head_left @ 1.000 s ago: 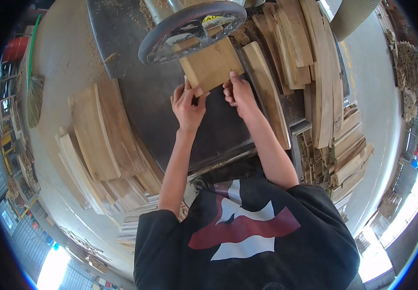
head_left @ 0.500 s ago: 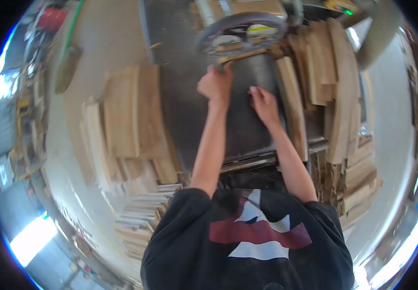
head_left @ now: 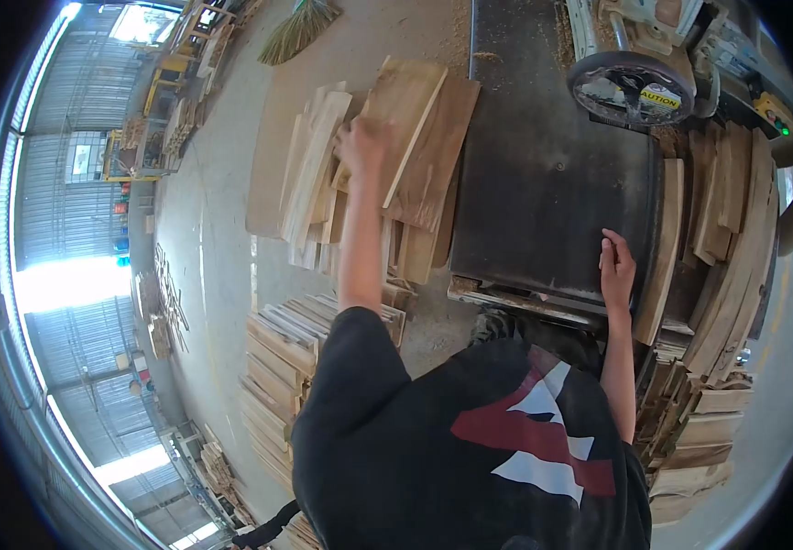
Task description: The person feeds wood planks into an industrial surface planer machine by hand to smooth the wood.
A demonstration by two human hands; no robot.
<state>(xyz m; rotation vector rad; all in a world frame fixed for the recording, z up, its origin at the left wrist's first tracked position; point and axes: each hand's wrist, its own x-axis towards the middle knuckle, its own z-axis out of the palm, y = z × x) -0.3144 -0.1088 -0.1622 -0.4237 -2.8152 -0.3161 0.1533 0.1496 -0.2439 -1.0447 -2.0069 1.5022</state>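
Observation:
My left hand (head_left: 364,147) reaches out to the stack of boards left of the dark machine table. Its fingers are curled at the left edge of a wooden board (head_left: 405,105), which lies at a slant on top of a wider brown board (head_left: 435,151). Pale narrow strips (head_left: 312,156) lie just left of that hand. Over the right side of the machine table (head_left: 543,202), my right hand (head_left: 616,266) is empty, its fingers loosely stretched and apart.
A handwheel (head_left: 630,89) with a yellow caution label stands at the table's far end. Long boards (head_left: 735,238) are stacked along the right side. More wood pieces (head_left: 277,376) are piled low on the left. A broom (head_left: 300,32) lies beyond the left stack.
My view has turned left. My left hand has gone from the table near the handwheel to the left board stack. My right hand now lies nearer the table's right edge.

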